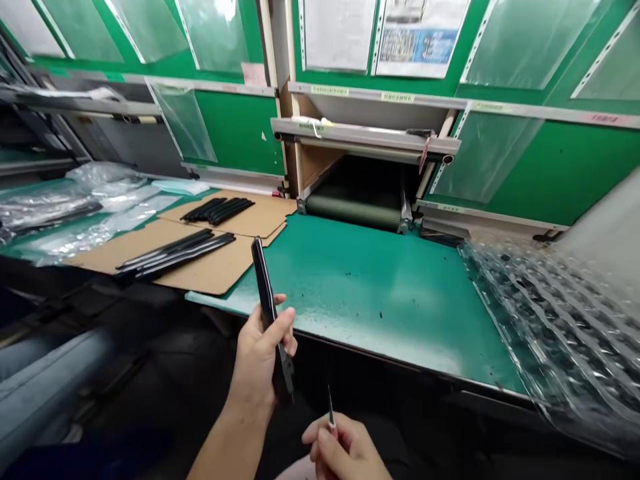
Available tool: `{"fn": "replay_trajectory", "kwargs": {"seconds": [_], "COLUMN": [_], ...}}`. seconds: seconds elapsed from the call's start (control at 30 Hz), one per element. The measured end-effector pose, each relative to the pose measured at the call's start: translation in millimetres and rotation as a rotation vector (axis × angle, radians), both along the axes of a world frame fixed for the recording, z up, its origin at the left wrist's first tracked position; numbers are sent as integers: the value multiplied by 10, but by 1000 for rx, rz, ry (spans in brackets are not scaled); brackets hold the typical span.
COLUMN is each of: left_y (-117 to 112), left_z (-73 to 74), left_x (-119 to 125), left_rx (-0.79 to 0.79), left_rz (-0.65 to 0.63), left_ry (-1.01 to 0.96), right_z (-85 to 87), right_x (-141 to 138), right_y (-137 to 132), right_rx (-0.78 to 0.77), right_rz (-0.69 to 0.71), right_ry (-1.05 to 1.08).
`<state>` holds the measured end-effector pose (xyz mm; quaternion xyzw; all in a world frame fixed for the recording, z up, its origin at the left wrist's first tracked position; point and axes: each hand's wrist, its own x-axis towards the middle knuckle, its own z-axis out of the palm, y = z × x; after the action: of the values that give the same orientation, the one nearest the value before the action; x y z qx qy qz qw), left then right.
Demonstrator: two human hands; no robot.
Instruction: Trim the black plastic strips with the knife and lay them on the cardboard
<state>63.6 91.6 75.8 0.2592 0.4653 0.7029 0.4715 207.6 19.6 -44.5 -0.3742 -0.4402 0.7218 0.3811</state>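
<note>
A green-topped table (370,293) stretches ahead, its surface flecked with dark specks. Two cardboard sheets (200,277) lie overlapping at its left end, each carrying a row of long black strips (217,210). Further left, clear plastic bags (65,207) lie heaped. Bubble wrap (565,333) drapes over the right side of the table. At the back, a dark conveyor belt (353,212) emerges beneath a metal crossbar (365,139). Green wall panels (240,127) behind it carry clear plastic sleeves (525,47) and printed papers (417,40).
</note>
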Motion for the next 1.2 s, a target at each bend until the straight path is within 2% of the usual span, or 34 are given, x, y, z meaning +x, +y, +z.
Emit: {"fn": "replay_trajectory", "kwargs": {"seconds": [0.07, 0.13, 0.2, 0.3, 0.4, 0.5, 0.6, 0.77, 0.93, 1.2], "left_y": [-3, 0, -1, -14, -29, -47, -70, -83, -58, -33], "left_z": [-38, -81, -121, -160, -183, -193, -186, -179, -215, -216], "left_x": [18, 39, 53, 61, 62, 70, 90, 113, 113, 129], "left_rx": [-26, -45, -56, -82, -98, -100, -123, -158, -139, -139], "left_rz": [0, -12, -35, -75, -97, -126, -166, -241, -271, -180], "left_ry": [-4, -23, -24, -2, -8, -49, -97, -186, -290, -386], "right_z": [-30, 36, 177, 433, 625, 700, 705, 706, 685, 575], "right_x": [28, 73, 133, 203, 186, 102, 30, 3, -28, -74], "right_y": [-94, -98, -23, 140, 258, 330, 402, 486, 451, 391], "right_rx": [-70, -28, 128, 479, 739, 954, 1107, 1197, 1215, 1165], "right_rz": [-42, -77, -81, -73, -19, -34, -73, -50, -106, -212], "right_ry": [19, -35, -164, -403, -563, -738, -853, -891, -850, -844]}}
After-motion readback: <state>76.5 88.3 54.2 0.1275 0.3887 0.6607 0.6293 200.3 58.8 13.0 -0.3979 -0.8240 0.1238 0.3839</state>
